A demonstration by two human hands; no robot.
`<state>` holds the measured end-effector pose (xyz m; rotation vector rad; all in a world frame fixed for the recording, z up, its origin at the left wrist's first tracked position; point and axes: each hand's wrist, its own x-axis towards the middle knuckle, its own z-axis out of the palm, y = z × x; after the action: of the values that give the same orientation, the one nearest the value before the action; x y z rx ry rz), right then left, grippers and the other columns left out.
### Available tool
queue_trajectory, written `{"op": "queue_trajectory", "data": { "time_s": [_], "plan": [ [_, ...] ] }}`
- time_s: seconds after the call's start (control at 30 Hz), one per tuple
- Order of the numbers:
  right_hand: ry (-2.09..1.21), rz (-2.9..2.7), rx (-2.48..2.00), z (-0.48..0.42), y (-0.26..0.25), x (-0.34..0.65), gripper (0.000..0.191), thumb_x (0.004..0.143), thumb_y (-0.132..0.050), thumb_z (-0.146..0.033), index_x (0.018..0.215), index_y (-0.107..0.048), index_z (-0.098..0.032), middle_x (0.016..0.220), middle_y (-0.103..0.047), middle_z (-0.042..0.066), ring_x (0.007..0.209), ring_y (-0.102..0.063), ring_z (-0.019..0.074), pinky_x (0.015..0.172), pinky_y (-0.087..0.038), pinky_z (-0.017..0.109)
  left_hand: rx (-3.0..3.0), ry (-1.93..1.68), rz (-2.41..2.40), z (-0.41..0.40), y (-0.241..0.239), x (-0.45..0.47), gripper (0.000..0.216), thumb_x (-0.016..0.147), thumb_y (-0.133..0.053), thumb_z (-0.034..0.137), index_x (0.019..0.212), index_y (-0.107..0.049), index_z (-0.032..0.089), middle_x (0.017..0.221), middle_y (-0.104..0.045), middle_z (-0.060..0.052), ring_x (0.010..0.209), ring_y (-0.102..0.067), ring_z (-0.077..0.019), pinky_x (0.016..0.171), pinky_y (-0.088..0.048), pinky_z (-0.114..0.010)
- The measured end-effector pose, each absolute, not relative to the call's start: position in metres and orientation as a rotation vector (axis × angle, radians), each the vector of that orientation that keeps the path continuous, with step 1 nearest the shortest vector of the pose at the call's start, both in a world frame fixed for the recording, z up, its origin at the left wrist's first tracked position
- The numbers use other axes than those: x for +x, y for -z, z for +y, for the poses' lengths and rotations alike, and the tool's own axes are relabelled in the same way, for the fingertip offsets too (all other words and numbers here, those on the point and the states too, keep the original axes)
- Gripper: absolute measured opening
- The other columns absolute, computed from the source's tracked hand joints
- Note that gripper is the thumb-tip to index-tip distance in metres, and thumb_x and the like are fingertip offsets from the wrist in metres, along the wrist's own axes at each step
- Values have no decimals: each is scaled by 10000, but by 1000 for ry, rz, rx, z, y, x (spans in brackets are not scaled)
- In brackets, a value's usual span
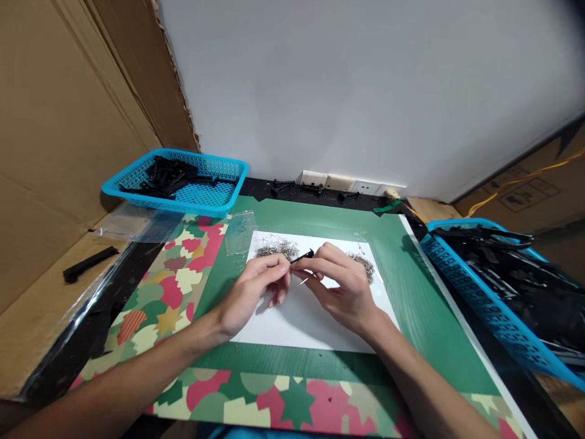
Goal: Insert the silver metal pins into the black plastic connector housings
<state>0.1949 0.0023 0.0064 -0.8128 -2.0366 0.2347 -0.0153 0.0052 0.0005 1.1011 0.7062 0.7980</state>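
One black part [302, 256] | slim, straight — wider at one end

Green mat [425, 317] on black table [498, 352]

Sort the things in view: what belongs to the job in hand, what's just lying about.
Likely the job:
slim black plastic-looking part
tangled pile of thin metallic pieces
white rectangular sheet

Apparently just lying about:
large brown cardboard panel
thin yellow cable

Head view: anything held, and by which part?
Slim black part, by its lower end, at the fingertips of the left hand; upper end exposed. A thin metal piece shows by the right hand; its hold can't be told.
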Motion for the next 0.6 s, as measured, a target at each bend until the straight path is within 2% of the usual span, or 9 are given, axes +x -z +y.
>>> {"op": "queue_trajectory", "data": {
  "time_s": [0.13,0.3,0.37,0.47,0.53,0.6],
  "plan": [
    [78,-2162,-766,0,-9,194,117,985,-670,-91,1066,-720,-158,717,-588,12,675,-456,163,615,-387,325,1181,-804,729,5,1,-14,333,1064,-536,391,800,-544,186,715,-510,14,629,-465,-127,598,-361,-275],
    [520,-2296,-740,-1,-12,192,113,988,-629,-76,960,-705,-154,638,-519,-4,631,-384,172,568,-300,355,1515,-874,888,4,0,-15,401,1101,-487,396,764,-544,187,761,-495,8,702,-475,-143,680,-379,-301],
    [481,-2285,-750,-2,-13,191,119,978,-632,-67,930,-700,-152,644,-515,-5,629,-384,167,569,-312,351,1582,-898,916,3,0,-16,398,1112,-463,396,794,-582,188,799,-505,0,738,-498,-149,708,-400,-304],
    [198,-2176,-832,-4,-18,191,128,967,-626,-62,909,-692,-155,679,-530,-3,641,-430,152,594,-370,324,1639,-954,925,6,1,-18,343,1119,-440,408,1007,-695,208,986,-590,-36,835,-573,-167,752,-464,-311],
    [-11,-2100,-888,-6,-22,191,131,956,-617,-61,911,-691,-160,709,-545,-5,653,-482,138,612,-408,297,1714,-1005,966,9,4,-19,313,1116,-458,397,1153,-725,238,1146,-620,-61,951,-617,-185,828,-496,-324],
    [-158,-2058,-949,-9,-26,192,135,940,-616,-64,911,-695,-169,732,-561,-10,659,-522,124,615,-425,269,1762,-1048,1001,12,7,-19,284,1107,-494,379,1223,-723,257,1219,-633,-69,1038,-632,-201,892,-508,-334]
  ]
}}
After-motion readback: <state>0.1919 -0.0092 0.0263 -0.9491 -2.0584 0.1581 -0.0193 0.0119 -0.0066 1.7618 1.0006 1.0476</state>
